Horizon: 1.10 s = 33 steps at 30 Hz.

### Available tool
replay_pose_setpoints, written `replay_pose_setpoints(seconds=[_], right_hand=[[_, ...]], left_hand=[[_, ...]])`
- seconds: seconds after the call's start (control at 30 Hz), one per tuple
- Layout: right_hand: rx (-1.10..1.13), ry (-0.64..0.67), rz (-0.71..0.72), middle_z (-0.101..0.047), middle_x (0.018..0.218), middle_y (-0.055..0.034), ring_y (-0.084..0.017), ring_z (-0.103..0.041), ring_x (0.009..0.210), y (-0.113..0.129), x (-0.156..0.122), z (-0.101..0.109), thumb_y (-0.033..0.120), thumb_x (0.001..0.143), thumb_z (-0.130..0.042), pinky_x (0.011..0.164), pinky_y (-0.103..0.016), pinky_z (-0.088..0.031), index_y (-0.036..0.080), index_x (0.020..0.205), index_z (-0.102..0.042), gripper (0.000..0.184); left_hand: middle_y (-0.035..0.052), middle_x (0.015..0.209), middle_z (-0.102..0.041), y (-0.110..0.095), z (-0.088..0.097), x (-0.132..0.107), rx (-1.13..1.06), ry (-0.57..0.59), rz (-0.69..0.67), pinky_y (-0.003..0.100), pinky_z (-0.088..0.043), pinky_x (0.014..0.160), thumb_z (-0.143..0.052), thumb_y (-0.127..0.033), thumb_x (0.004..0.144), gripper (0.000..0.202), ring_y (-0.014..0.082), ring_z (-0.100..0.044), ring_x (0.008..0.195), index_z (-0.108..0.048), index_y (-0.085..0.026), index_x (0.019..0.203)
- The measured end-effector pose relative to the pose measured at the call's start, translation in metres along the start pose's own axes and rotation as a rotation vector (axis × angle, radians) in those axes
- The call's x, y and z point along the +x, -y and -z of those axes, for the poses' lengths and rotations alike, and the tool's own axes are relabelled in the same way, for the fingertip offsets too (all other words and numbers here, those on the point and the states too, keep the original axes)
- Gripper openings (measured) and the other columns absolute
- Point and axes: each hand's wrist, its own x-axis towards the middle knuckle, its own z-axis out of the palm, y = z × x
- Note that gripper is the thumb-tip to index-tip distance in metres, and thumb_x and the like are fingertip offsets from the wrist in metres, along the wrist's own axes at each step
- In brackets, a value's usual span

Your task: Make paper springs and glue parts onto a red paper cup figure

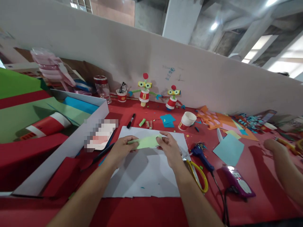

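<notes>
Between my two hands a light green paper strip (147, 142) is stretched out, slightly above a white sheet (146, 176). My left hand (124, 148) pinches the strip's left end, thumb on top. The right end is gripped by my right hand (168, 146), also between thumb and fingers. Beyond the sheet lie folded paper springs, one green (142, 122) and others red and white (149, 124), along with a black marker (131, 121). Scissors with yellow handles (201, 176) rest beside my right forearm.
Two paper-cup robot figures (144, 94) stand by the wall. A white cup (187, 121), a blue glue gun (203, 157) with its cord, and a purple device (239, 183) are on the right. A white box (78, 135) holds coloured paper at left. Another person's arm (284, 167) reaches in from the right.
</notes>
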Motion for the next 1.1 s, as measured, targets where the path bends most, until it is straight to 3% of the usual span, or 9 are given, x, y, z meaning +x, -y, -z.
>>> replay_pose_setpoints(seconds=[0.2, 0.47, 0.6, 0.73, 0.83, 0.93, 1.03, 1.1], right_hand=[[-0.035, 0.042, 0.023, -0.062, 0.067, 0.0024, -0.011, -0.058, 0.057, -0.006, -0.0019, -0.0054, 0.028, 0.067, -0.065, 0.052, -0.023, -0.046, 0.018, 0.087, -0.061, 0.022], [-0.048, 0.032, 0.022, -0.06, 0.061, 0.0045, -0.011, -0.061, 0.051, -0.0056, -0.0014, -0.0042, 0.027, 0.07, -0.06, 0.05, -0.022, -0.045, 0.018, 0.097, -0.055, 0.029], [-0.041, 0.001, 0.025, -0.058, 0.063, 0.0058, -0.011, -0.061, 0.051, -0.0022, -0.0019, -0.0036, 0.027, 0.07, -0.059, 0.05, -0.021, -0.045, 0.019, 0.097, -0.054, 0.029], [-0.014, -0.025, 0.038, -0.056, 0.064, 0.0068, -0.01, -0.06, 0.051, -0.0018, -0.0025, -0.003, 0.026, 0.069, -0.06, 0.051, -0.022, -0.045, 0.019, 0.105, -0.053, 0.037], [0.019, -0.041, 0.056, -0.052, 0.065, 0.0078, -0.009, -0.059, 0.052, -0.0039, -0.0029, -0.004, 0.026, 0.07, -0.059, 0.054, -0.022, -0.046, 0.021, 0.111, -0.053, 0.042], [0.015, -0.014, 0.072, -0.052, 0.066, 0.0071, -0.01, -0.058, 0.054, -0.006, -0.0031, -0.0055, 0.026, 0.072, -0.059, 0.056, -0.024, -0.046, 0.022, 0.115, -0.053, 0.043], [0.01, 0.002, 0.102, -0.058, 0.073, 0.0034, -0.011, -0.059, 0.061, -0.0066, -0.0032, -0.0056, 0.022, 0.071, -0.055, 0.06, -0.025, -0.048, 0.024, 0.114, -0.057, 0.043], [0.018, 0.057, 0.152, -0.063, 0.091, -0.0008, -0.014, -0.061, 0.077, -0.0063, -0.0037, -0.005, 0.015, 0.067, -0.051, 0.066, -0.026, -0.049, 0.025, 0.109, -0.062, 0.044]], left_hand=[[-0.0007, 0.061, -0.061, 0.0011, 0.003, 0.0021, -0.067, -0.018, -0.002, 0.024, -0.036, 0.054, -0.07, -0.032, 0.058, 0.022, 0.0122, -0.052, 0.056, -0.068, -0.018, 0.074], [-0.0021, 0.056, -0.059, -0.0066, 0.0036, -0.0008, -0.128, -0.199, -0.048, 0.024, -0.035, 0.052, -0.071, -0.032, 0.054, 0.025, 0.0115, -0.051, 0.053, -0.067, -0.016, 0.074], [-0.0021, 0.06, -0.06, -0.008, 0.004, -0.0014, -0.143, -0.227, -0.049, 0.024, -0.037, 0.053, -0.07, -0.03, 0.055, 0.025, 0.0111, -0.052, 0.053, -0.067, -0.016, 0.076], [-0.0034, 0.067, -0.061, -0.0054, 0.0039, -0.0012, -0.252, -0.244, -0.053, 0.024, -0.039, 0.054, -0.073, -0.031, 0.057, 0.045, 0.0108, -0.055, 0.055, -0.063, -0.018, 0.099], [-0.0026, 0.079, -0.064, -0.0055, 0.0025, -0.0032, -0.34, -0.156, 0.031, 0.023, -0.041, 0.058, -0.073, -0.038, 0.062, 0.054, 0.0116, -0.061, 0.063, -0.057, -0.023, 0.112], [-0.0033, 0.074, -0.064, -0.0061, -0.0001, -0.005, -0.311, -0.065, 0.066, 0.022, -0.04, 0.057, -0.075, -0.034, 0.062, 0.048, 0.0103, -0.06, 0.062, -0.061, -0.023, 0.106], [-0.0021, 0.066, -0.064, -0.0046, -0.0019, -0.0043, -0.265, -0.081, 0.023, 0.022, -0.039, 0.058, -0.074, -0.029, 0.061, 0.03, 0.0101, -0.057, 0.059, -0.065, -0.018, 0.087], [-0.0009, 0.063, -0.065, -0.0032, -0.0019, -0.0032, -0.269, -0.108, 0.018, 0.023, -0.039, 0.058, -0.073, -0.028, 0.061, 0.025, 0.0109, -0.056, 0.058, -0.065, -0.017, 0.081]])
